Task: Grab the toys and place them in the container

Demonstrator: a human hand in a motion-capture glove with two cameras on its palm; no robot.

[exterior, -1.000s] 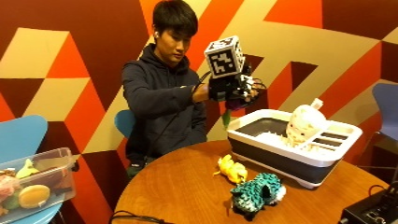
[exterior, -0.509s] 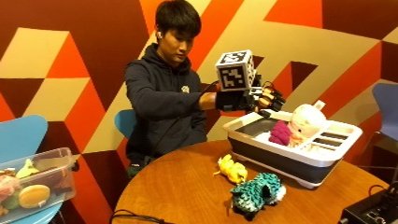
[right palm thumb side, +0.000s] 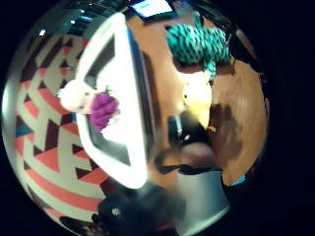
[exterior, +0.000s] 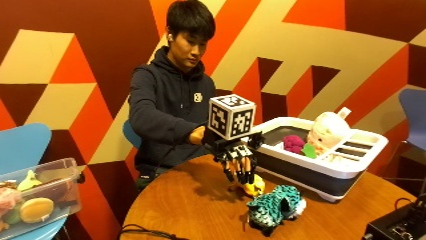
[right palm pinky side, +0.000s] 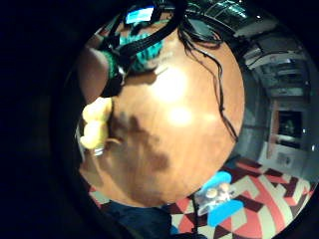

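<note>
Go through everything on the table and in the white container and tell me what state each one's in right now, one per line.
gloved right hand: fingers pointing down over the yellow toy, holding nothing
yellow toy: on the table, not picked up
teal toy: on the table, untouched
purple toy: in the white container
pale plush toy: in the container, upright
white container: open, on the table
</note>
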